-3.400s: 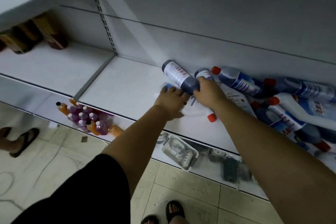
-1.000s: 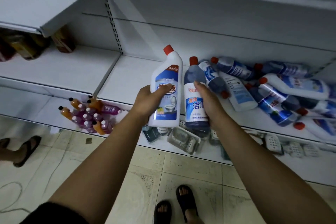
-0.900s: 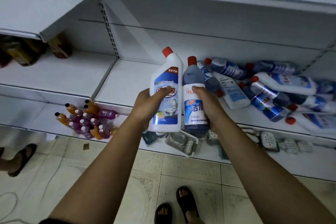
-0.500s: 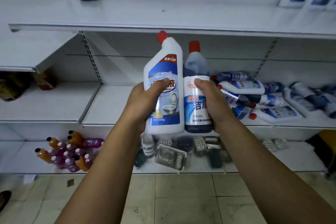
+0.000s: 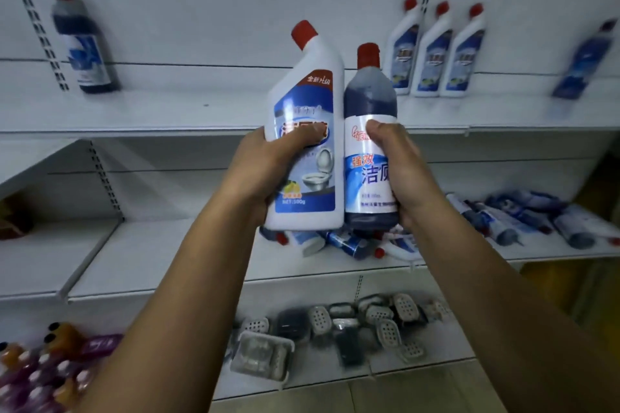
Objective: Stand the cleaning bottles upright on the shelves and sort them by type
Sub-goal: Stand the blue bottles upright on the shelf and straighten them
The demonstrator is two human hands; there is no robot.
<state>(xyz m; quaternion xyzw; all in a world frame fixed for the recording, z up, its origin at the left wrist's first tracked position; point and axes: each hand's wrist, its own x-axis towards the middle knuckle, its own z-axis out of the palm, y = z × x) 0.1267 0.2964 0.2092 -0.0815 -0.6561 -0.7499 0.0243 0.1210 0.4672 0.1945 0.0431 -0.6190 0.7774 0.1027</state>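
My left hand [image 5: 261, 168] grips a white angled-neck toilet cleaner bottle [image 5: 307, 131] with a red cap, held upright. Beside it my right hand [image 5: 402, 174] grips a dark blue round bottle [image 5: 369, 104] with a red cap and white label, also upright. Both are raised in front of the upper shelf [image 5: 201, 117]. On that shelf stand three white angled bottles [image 5: 432, 54] at the right, one dark blue bottle [image 5: 84, 43] at the left and a blue bottle [image 5: 583, 60] at the far right. A pile of fallen bottles [image 5: 520, 214] lies on the middle shelf [image 5: 151, 255].
Soap dishes and plastic trays [image 5: 352, 322] lie scattered on the bottom shelf. Small orange and purple bottles [image 5: 43, 369] are heaped at the lower left. Slotted shelf uprights [image 5: 37, 20] run up the back wall. A brown item [image 5: 13, 218] sits at the far left.
Both hands picked the two bottles out of the fallen pile and lifted them upright. My view has tilted up, so the upper shelf with its standing bottles now shows.
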